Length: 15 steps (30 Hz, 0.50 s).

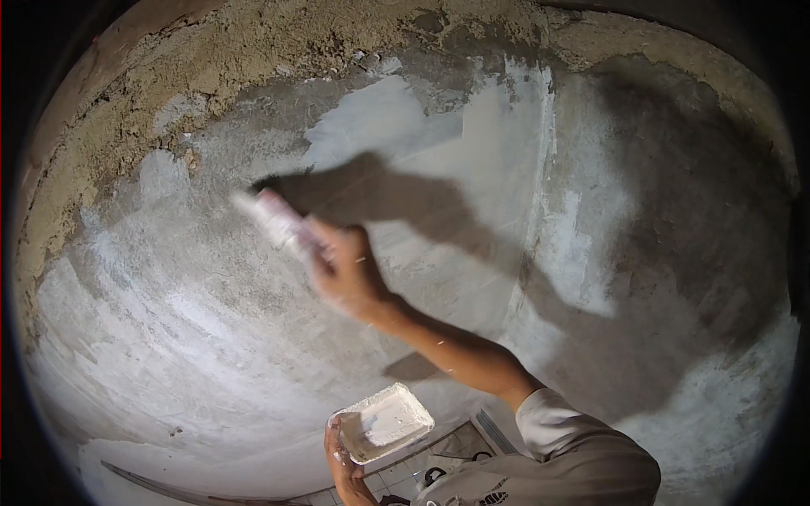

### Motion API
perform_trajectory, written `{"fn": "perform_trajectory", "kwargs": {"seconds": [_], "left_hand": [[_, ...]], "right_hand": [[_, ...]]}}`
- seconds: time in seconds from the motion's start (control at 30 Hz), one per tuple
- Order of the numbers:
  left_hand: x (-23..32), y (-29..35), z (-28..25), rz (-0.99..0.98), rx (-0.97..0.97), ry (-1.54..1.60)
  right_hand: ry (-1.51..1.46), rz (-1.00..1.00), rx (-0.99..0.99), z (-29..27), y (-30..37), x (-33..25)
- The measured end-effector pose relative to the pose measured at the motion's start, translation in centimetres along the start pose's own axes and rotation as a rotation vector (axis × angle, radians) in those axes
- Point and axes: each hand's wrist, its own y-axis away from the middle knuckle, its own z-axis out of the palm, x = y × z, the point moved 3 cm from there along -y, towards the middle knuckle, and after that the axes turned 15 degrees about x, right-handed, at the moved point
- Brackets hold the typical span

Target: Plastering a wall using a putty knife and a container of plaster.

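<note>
My right hand [353,268] is stretched out over the wall, its fingers wrapped round a paintbrush [283,219] smeared by motion. The brush has a pale tip and a whitish handle with a pinkish red patch; its tip is at or close to the grey wall [253,278], though I cannot tell if it touches. Low in the view, my left hand [338,443] grips the left side of a white rectangular tub [396,422]. White paint or plaster coats the inside of the tub and crusts its rim.
White patches [371,122] cover parts of the wall, and a corner [540,177] runs down it towards a shadowed right-hand wall [675,219]. Rough tan plaster [295,38] edges the top. Below lie floor tiles [392,481] and a dark strip [160,487].
</note>
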Motion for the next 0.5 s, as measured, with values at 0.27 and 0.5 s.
{"fn": "perform_trajectory", "kwargs": {"seconds": [0.27,0.5], "left_hand": [[-0.4,-0.9,-0.9,-0.006,-0.022,0.012],[-0.2,-1.8,-1.4,0.013,-0.038,0.016]], "right_hand": [[0.49,-0.399,0.756,-16.3,-10.4,2.9],[0.666,-0.614,0.611,-7.7,-8.2,6.8]]}}
